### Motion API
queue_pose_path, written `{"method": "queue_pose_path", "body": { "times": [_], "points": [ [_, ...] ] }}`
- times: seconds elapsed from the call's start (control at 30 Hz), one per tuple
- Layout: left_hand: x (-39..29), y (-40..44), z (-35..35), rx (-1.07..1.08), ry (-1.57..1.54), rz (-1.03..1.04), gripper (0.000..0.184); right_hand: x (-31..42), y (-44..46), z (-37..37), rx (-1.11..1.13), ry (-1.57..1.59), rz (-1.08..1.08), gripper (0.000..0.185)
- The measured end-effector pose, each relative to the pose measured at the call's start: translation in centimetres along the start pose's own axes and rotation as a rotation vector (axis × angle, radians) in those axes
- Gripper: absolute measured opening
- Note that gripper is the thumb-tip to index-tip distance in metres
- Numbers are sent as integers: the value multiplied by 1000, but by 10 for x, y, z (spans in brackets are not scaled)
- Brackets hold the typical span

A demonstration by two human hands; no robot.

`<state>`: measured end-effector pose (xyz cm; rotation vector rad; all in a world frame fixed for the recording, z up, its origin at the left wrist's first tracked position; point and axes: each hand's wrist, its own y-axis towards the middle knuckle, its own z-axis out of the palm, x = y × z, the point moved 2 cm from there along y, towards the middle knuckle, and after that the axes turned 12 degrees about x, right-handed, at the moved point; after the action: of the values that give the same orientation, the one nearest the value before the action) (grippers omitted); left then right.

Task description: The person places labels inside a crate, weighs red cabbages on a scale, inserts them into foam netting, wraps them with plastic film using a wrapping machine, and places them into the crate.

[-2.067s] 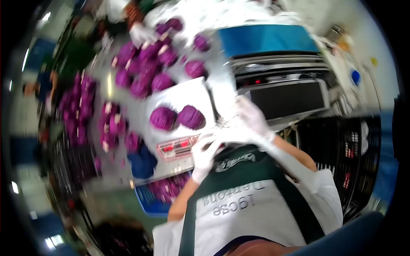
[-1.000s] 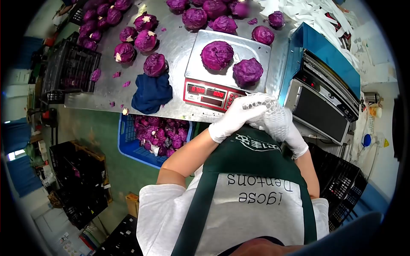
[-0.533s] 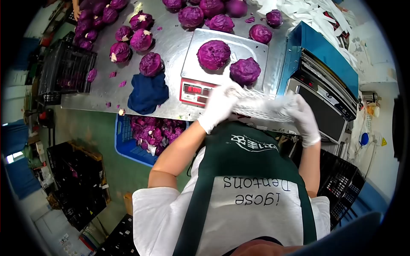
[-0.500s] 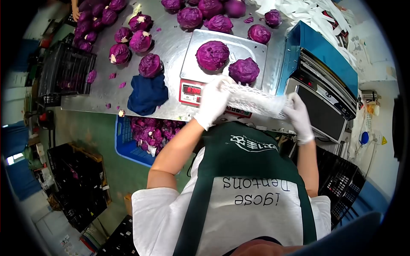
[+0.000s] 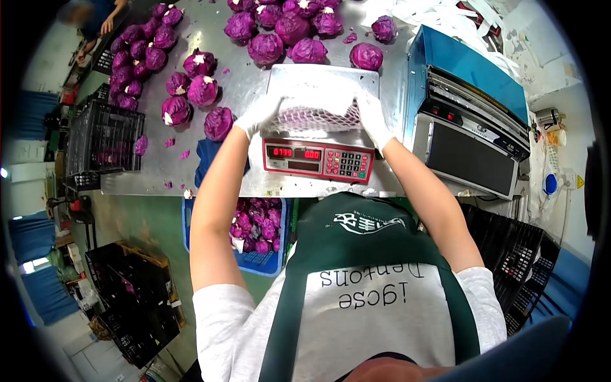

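A white mesh net (image 5: pixel 318 119) is stretched between my gloved hands over the steel plate of a weighing scale (image 5: pixel 305 167). My left hand (image 5: pixel 259 114) grips its left end and my right hand (image 5: pixel 372 119) its right end; the fingertips are partly hidden. Purple shows through the mesh, so the red cabbages on the plate are mostly covered; whether they sit inside the net or behind it I cannot tell. Red digits glow on the scale's display. Several red cabbages (image 5: pixel 265 48) lie just beyond the plate.
A blue-topped machine with a dark plate (image 5: pixel 470 159) stands at right. More red cabbages (image 5: pixel 175 110) and a black crate (image 5: pixel 105 137) are at left. A dark blue cloth (image 5: pixel 207 167) lies by my left forearm. Below the edge stands a blue basket (image 5: pixel 280 245) of purple leaves. Another person's hand (image 5: pixel 107 25) shows top left.
The net has moved from in front of the scale to over its plate, covering the two cabbages there. Both hands moved forward and left, uncovering the keypad. My view has shifted slightly.
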<state>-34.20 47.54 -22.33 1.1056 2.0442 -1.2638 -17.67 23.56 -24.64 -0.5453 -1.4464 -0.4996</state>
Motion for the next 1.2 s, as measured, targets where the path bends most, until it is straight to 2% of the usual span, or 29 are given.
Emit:
{"method": "queue_pose_path", "body": {
  "times": [0.03, 0.07, 0.2, 0.27, 0.3, 0.37, 0.4, 0.43, 0.47, 0.5, 0.53, 0.57, 0.6, 0.63, 0.7, 0.73, 0.77, 0.8, 0.83, 0.87, 0.9, 0.93, 0.97, 1.0, 1.03, 1.07, 1.1, 1.13, 1.2],
  "points": [
    [6, -7, 9, 30, 133, 90, 56, 13, -13, -1, 1, 25, 16, 37],
    [46, 6, 24, -42, 81, 151, 53, 9, -19, -6, 9, -61, 45, 36],
    [68, 9, 52, -232, 44, 340, 44, -28, -16, -27, 126, -153, 95, 35],
    [101, 22, 64, -121, -260, 288, 47, -8, -19, -30, 160, 12, 202, 36],
    [114, 20, 78, -28, -540, 230, 49, -1, -21, -31, 178, 94, 255, 37],
    [-7, -71, 93, 176, -1189, -137, 57, -22, -39, -45, 297, 357, 289, 40],
    [-36, -100, 100, 284, -1216, 24, 61, 5, -59, -38, 312, 406, 331, 39],
    [-28, -115, 117, 415, -1452, -145, 62, 37, -83, -29, 330, 458, 381, 39],
    [2, -110, 141, 498, -1606, -99, 59, 47, -104, -25, 457, 630, 477, 38],
    [4, -124, 156, 522, -1579, -159, 50, 49, -121, -26, 586, 804, 569, 38],
    [16, -130, 178, 478, -1198, 148, 42, 30, -136, -36, 647, 874, 557, 39],
    [-3, -141, 182, 514, -1428, 60, 40, 12, -150, -41, 708, 942, 541, 39],
    [4, -145, 196, 522, -1615, 172, 41, 29, -163, -21, 419, 1163, 578, 38],
    [8, -139, 206, 546, -1787, 300, 42, 18, -167, -19, 368, 1220, 564, 38],
    [-9, -131, 203, 446, -1524, 470, 44, -17, -169, -23, 266, 998, 461, 37],
    [0, -127, 210, 594, -1960, 603, 46, 9, -156, -10, 450, 1379, 273, 36],
    [-5, -128, 205, 384, -1575, 663, 44, 17, -145, -10, 536, 488, 29, 34],
    [-11, -128, 199, 169, -1189, 648, 42, 24, -135, -9, 406, -416, -139, 33],
    [-6, -114, 196, 239, -1416, 726, 38, 47, -119, 0, 423, -511, -167, 32],
    [0, -96, 193, 313, -1644, 797, 34, 56, -108, 10, 356, -297, -49, 27],
    [5, -78, 188, 389, -1871, 861, 31, 37, -90, 10, 360, 150, 121, 17],
    [9, -62, 183, 467, -2100, 920, 29, 19, -74, 10, 224, 815, 276, 10],
    [-9, -65, 171, 351, -2292, 705, 28, 1, -59, 10, 6, 1259, 395, 14],
    [-28, -69, 159, 197, -2454, 490, 28, -20, -50, 8, 100, 853, 321, 11],
    [-40, -67, 150, 80, -2453, 379, 29, -37, -41, 9, 80, 1076, 339, 12],
    [-45, -66, 141, 110, -2417, 363, 31, -18, -35, 21, 49, 1297, 363, 15],
    [-47, -66, 130, 140, -2380, 348, 33, 1, -47, 21, 9, 980, 427, 15],
    [-47, -68, 119, 148, -2285, 224, 44, 5, -49, 15, 62, 968, 505, 15],
    [-46, -78, 107, 132, -1931, 140, 45, 22, -57, 1, 142, 833, 626, 18]
  ]
}}
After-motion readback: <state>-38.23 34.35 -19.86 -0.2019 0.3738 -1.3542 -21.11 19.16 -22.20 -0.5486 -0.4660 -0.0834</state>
